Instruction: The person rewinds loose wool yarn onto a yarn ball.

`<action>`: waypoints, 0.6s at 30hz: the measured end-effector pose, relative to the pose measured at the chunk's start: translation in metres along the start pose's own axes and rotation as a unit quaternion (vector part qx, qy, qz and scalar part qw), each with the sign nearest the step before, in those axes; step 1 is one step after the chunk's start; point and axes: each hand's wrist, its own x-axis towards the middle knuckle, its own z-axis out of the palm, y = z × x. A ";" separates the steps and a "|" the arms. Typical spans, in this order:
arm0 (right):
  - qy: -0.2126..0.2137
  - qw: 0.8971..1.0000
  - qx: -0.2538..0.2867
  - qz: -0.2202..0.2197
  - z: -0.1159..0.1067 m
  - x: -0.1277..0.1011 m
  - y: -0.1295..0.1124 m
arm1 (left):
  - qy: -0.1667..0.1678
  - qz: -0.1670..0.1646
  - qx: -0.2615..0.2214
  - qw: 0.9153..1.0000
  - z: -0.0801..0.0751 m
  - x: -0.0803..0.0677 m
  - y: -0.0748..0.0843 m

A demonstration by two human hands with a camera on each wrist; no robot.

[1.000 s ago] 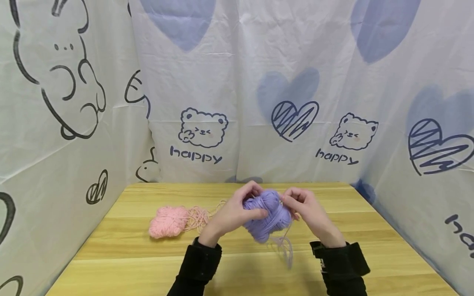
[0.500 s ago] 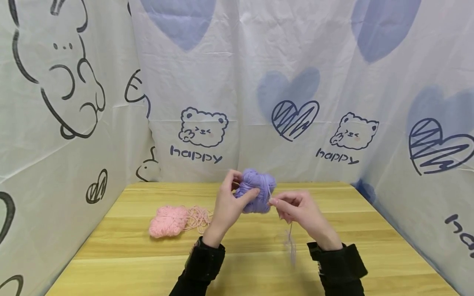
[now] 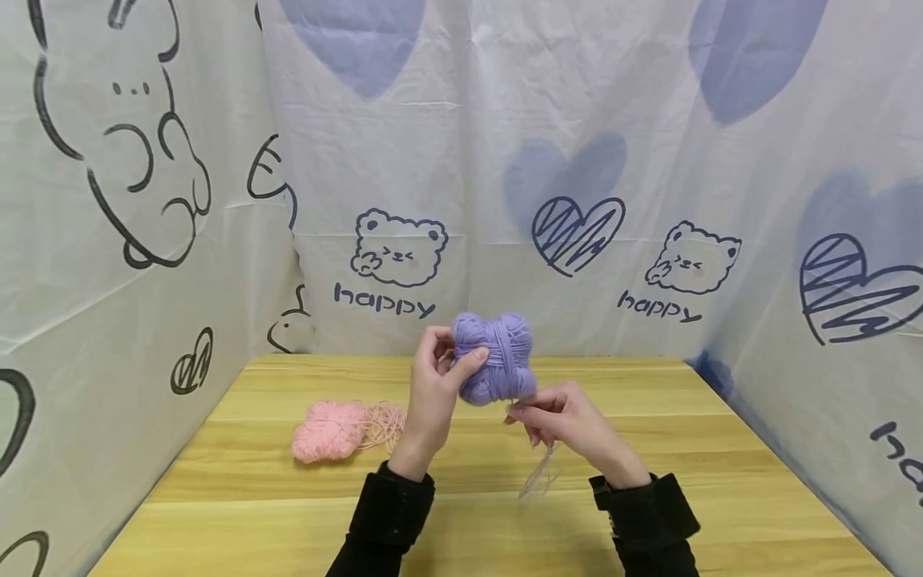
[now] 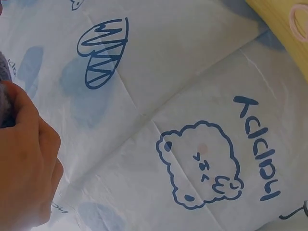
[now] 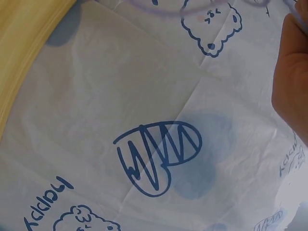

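Note:
In the head view a purple ball of yarn [image 3: 497, 357] is held up above the table, its strands wrapped crosswise into a four-lobed bundle. My left hand [image 3: 436, 393] grips its left side, thumb across the front. Just below the ball's lower right lobe, my right hand [image 3: 566, 417] pinches a strand of the purple yarn between thumb and fingertips. A loose yarn tail [image 3: 537, 473] hangs under that hand, blurred. The left wrist view has only the left hand [image 4: 29, 154] at its edge with a sliver of yarn; the right hand [image 5: 293, 77] shows at the right wrist view's edge.
A pink ball of yarn [image 3: 329, 431] lies on the wooden table [image 3: 238, 513] to the left, with a tangle of loose pink strands [image 3: 382, 425] beside it. White printed curtains [image 3: 490, 176] enclose the table at the back and both sides.
The left hand has raised the purple ball up and to the left and turned it. The right hand has come lower and slightly left, drawing the strand beneath the ball.

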 end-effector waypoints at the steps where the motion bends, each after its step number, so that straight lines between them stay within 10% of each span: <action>1: 0.000 1.000 0.001 -0.001 0.000 0.000 0.000 | -0.008 -0.004 -0.011 1.000 0.000 0.000 0.000; 10: -0.026 0.999 0.009 -0.023 -0.009 -0.006 0.001 | -0.132 -0.055 -0.102 0.984 -0.006 0.001 0.005; 18: -0.024 0.999 0.028 0.007 -0.016 -0.010 -0.002 | -0.275 -0.083 -0.023 0.958 -0.007 -0.003 0.006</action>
